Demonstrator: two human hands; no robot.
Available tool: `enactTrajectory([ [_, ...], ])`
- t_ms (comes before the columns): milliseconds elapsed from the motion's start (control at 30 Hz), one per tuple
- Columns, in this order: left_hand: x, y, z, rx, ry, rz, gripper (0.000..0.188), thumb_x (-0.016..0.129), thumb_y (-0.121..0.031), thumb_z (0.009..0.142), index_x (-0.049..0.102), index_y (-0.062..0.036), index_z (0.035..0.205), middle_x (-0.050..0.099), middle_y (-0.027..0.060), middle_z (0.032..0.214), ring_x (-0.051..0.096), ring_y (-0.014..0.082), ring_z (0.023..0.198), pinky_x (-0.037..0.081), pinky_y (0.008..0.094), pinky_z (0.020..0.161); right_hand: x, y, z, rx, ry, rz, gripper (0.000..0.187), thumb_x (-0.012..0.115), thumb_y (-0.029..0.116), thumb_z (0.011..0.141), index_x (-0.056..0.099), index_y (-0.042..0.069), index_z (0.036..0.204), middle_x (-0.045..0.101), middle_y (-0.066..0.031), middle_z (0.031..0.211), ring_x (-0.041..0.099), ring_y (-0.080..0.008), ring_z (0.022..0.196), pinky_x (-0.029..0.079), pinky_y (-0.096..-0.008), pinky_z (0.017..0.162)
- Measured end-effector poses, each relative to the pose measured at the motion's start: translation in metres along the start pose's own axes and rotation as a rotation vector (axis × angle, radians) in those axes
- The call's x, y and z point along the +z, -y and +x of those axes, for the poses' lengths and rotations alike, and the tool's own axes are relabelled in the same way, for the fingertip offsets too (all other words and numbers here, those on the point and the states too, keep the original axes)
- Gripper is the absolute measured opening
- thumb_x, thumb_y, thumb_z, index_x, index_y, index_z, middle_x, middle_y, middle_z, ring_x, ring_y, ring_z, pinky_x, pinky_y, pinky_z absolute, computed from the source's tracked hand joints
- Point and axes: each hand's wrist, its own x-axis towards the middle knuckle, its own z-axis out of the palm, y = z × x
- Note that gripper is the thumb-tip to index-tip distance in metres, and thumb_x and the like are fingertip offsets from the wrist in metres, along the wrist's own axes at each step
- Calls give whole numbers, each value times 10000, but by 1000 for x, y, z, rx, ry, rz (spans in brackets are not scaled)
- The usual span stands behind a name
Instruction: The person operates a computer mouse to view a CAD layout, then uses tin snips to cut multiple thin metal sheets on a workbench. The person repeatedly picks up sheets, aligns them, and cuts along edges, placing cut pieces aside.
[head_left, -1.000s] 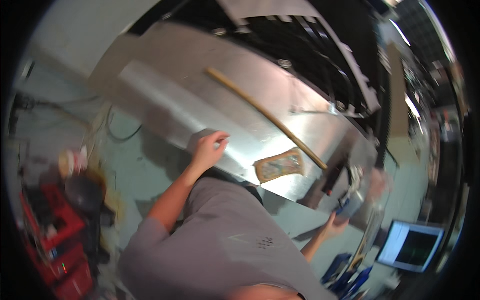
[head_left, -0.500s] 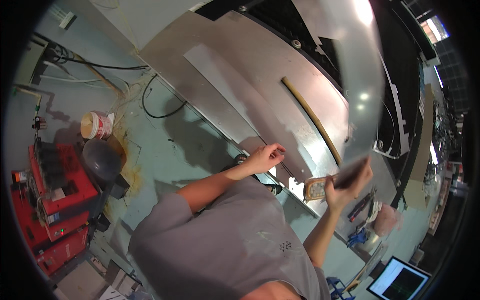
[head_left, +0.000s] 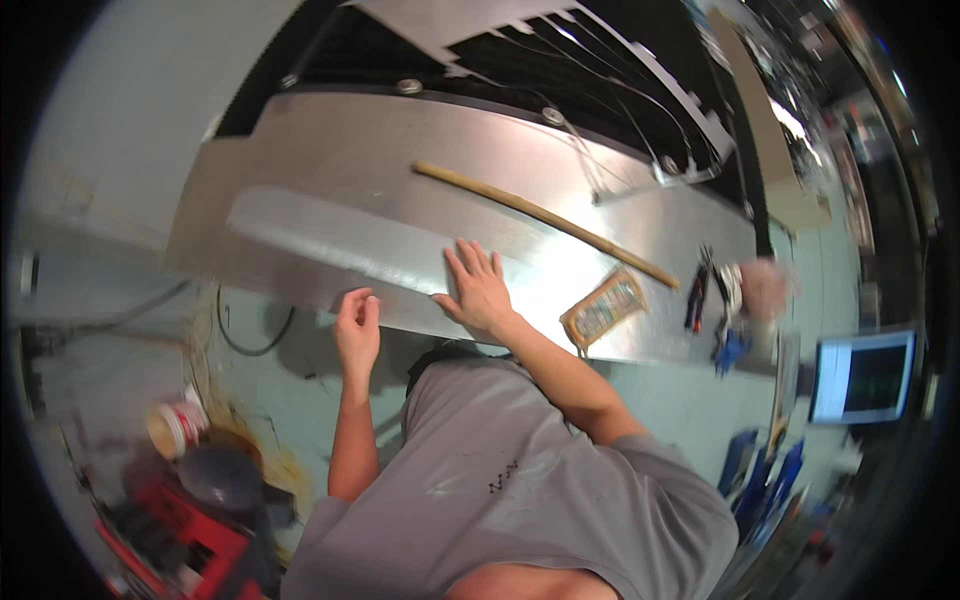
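Note:
My right hand (head_left: 480,290) is spread open, palm down, on a long metal strip (head_left: 330,238) lying along the metal table (head_left: 270,135). Curled fingers and thumb close up my left hand (head_left: 357,325) at the table's front edge, near the strip's lower side; whatever they hold, if anything, does not show. Beyond the right hand a yellow-brown rod (head_left: 545,217) lies slantwise. A rectangular yellow-brown block (head_left: 604,308) with a pale face rests to the right of that hand.
Hand tools (head_left: 697,292) and a blue item (head_left: 731,352) lie at the table's right end. A dark machine bed (head_left: 530,75) with cut sheet metal borders the far side. Red equipment (head_left: 190,530) and a tub (head_left: 175,428) stand lower left; a monitor (head_left: 863,377) is at right.
My right hand held a raised metal strip before; now it lies flat on a strip on the table. My left hand has shifted left along the front edge. The view has turned.

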Motion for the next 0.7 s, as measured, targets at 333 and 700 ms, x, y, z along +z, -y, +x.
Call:
enactTrajectory([
  [333, 67, -82, 74, 653, 667, 944, 1242, 1001, -248, 457, 464, -184, 1575, 384, 152, 1635, 390, 387, 1494, 275, 598, 1259, -58, -39, -102, 320, -451, 373, 599, 745, 275, 918, 567, 49, 1443, 535, -202, 1485, 537, -409, 1338, 447, -486, 1125],
  [700, 94, -103, 76, 540, 681, 1085, 1186, 981, -68, 406, 543, -185, 1503, 523, 132, 1463, 516, 370, 1328, 413, 499, 1150, -135, -296, -233, 924, -925, 95, 715, 813, 307, 851, 575, -67, 1412, 653, -276, 1311, 604, -446, 1227, 476, -479, 1079],
])
